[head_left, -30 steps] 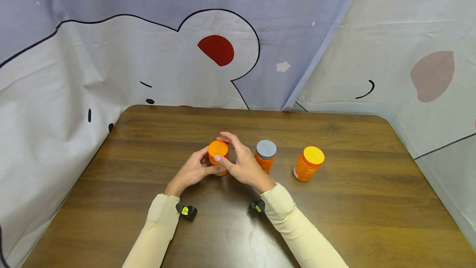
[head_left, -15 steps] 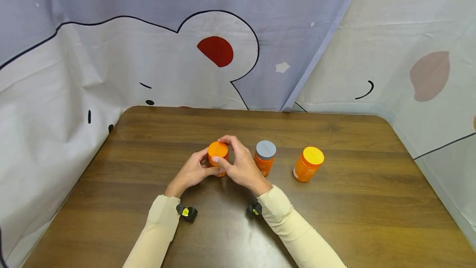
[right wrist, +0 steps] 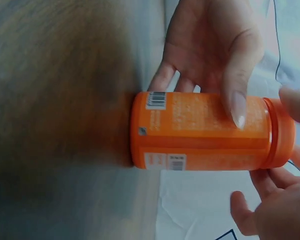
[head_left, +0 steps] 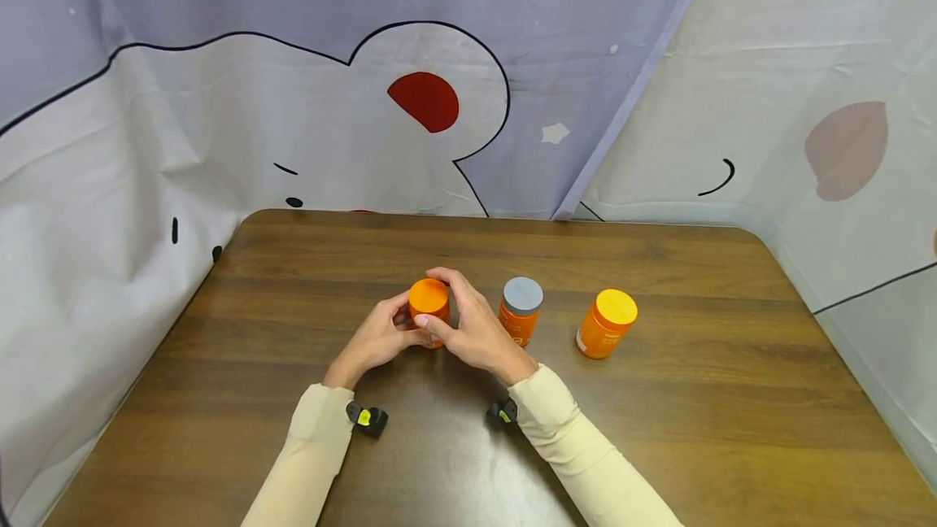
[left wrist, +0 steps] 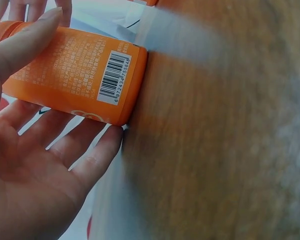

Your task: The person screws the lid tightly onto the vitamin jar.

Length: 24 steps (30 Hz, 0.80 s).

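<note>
In the head view, an orange jar with an orange lid (head_left: 428,296) stands upright on the table. My left hand (head_left: 376,346) holds the jar's body from the left, its thumb across the near side. In the left wrist view, a barcode label shows on the jar (left wrist: 82,70), with the left fingers under it. My right hand (head_left: 479,332) grips the lid from the right, thumb at the near edge and fingers at the far edge. The right wrist view shows the jar (right wrist: 200,132) with its lid (right wrist: 285,137) seated on top; the thumb there is partly cut off.
Right of the hands stands an orange jar with a grey lid (head_left: 523,303), close to the right hand. Farther right is an orange jar with a yellow lid (head_left: 607,324). A printed cloth (head_left: 329,128) hangs behind the wooden table (head_left: 695,405).
Compared with a second ago, my right fingers have shifted at the lid's far edge and the thumb has slid left along its near edge. The left hand and jar stay in place.
</note>
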### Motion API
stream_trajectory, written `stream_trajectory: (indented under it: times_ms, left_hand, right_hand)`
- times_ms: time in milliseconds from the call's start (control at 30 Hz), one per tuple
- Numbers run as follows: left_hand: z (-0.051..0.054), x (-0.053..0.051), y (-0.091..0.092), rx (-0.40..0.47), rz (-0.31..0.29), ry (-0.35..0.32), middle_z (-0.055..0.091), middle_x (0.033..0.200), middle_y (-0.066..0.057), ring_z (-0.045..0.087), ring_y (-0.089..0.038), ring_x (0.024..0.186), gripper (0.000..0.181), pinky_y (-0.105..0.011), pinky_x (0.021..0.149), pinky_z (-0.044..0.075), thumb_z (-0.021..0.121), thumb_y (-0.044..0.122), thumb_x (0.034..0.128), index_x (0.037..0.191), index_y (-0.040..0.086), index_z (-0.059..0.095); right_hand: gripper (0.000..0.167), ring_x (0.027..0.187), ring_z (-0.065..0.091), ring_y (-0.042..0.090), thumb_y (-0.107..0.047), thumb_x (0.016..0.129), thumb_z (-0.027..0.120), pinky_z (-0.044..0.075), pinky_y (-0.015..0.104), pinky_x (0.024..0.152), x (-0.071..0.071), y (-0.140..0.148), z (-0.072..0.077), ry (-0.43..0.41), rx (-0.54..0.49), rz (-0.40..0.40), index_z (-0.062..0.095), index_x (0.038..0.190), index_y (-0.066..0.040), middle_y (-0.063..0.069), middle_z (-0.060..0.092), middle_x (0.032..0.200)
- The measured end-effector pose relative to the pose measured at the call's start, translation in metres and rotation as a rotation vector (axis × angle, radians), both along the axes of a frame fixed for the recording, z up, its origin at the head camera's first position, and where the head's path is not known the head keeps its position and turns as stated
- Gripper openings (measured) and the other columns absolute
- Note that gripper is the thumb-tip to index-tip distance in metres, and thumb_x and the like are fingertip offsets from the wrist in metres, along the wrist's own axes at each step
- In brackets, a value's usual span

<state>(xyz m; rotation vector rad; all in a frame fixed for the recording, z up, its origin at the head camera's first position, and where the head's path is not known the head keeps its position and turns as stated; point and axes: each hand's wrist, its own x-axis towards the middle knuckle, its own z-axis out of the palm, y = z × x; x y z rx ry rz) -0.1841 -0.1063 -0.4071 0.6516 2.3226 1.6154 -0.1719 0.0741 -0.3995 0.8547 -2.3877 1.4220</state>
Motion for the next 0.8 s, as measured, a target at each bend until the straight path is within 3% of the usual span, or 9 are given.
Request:
stream_trajectory:
  times_ms: [167, 400, 533, 633, 800]
  left_hand:
    - [-0.019, -0.008, -0.003, 0.05, 0.045, -0.041, 0.061, 0.113, -0.011, 0.062, -0.022, 0.094, 0.052, -0.03, 0.082, 0.05, 0.076, 0.011, 0.0751, 0.122, 0.006, 0.055]
    - [-0.025, -0.008, -0.002, 0.055, 0.097, -0.083, 0.067, 0.102, -0.005, 0.064, -0.02, 0.085, 0.046, -0.029, 0.076, 0.052, 0.082, 0.024, 0.0683, 0.109, 0.013, 0.065]
    - [-0.02, -0.007, -0.001, 0.036, 0.127, -0.109, 0.068, 0.099, -0.004, 0.065, -0.02, 0.084, 0.045, -0.029, 0.075, 0.052, 0.083, 0.024, 0.0663, 0.106, 0.013, 0.067]
    - [-0.008, -0.003, 0.001, 0.027, 0.117, -0.101, 0.067, 0.1, -0.007, 0.064, -0.021, 0.085, 0.045, -0.029, 0.076, 0.052, 0.082, 0.02, 0.0683, 0.108, 0.008, 0.066]
    - [0.008, 0.006, 0.003, -0.012, 0.115, -0.077, 0.067, 0.101, -0.008, 0.064, -0.019, 0.087, 0.043, -0.029, 0.078, 0.051, 0.08, 0.018, 0.0706, 0.109, 0.004, 0.065]
  right_hand:
    - [0.052, 0.108, 0.052, 0.013, -0.025, 0.083, 0.068, 0.042, 0.037, 0.094, -0.002, -0.002, -0.004, 0.024, -0.034, 0.003, 0.044, 0.127, -0.011, 0.003, 0.054, 0.12]
    - [0.053, 0.107, 0.054, 0.014, -0.023, 0.077, 0.074, 0.043, 0.042, 0.092, -0.001, -0.002, -0.007, -0.002, -0.094, -0.042, 0.049, 0.122, -0.008, 0.002, 0.058, 0.117]
    - [0.056, 0.107, 0.055, 0.019, -0.02, 0.074, 0.077, 0.042, 0.045, 0.092, -0.002, -0.003, -0.006, -0.023, -0.132, -0.055, 0.049, 0.121, -0.007, 0.005, 0.058, 0.116]
    - [0.057, 0.108, 0.055, 0.024, -0.017, 0.072, 0.078, 0.041, 0.047, 0.093, -0.002, -0.003, -0.006, -0.033, -0.173, -0.059, 0.05, 0.12, -0.005, 0.008, 0.059, 0.115]
    - [0.055, 0.11, 0.053, 0.017, -0.022, 0.073, 0.078, 0.04, 0.042, 0.095, 0.0, -0.004, -0.006, -0.045, -0.153, -0.081, 0.051, 0.12, -0.008, 0.003, 0.06, 0.115]
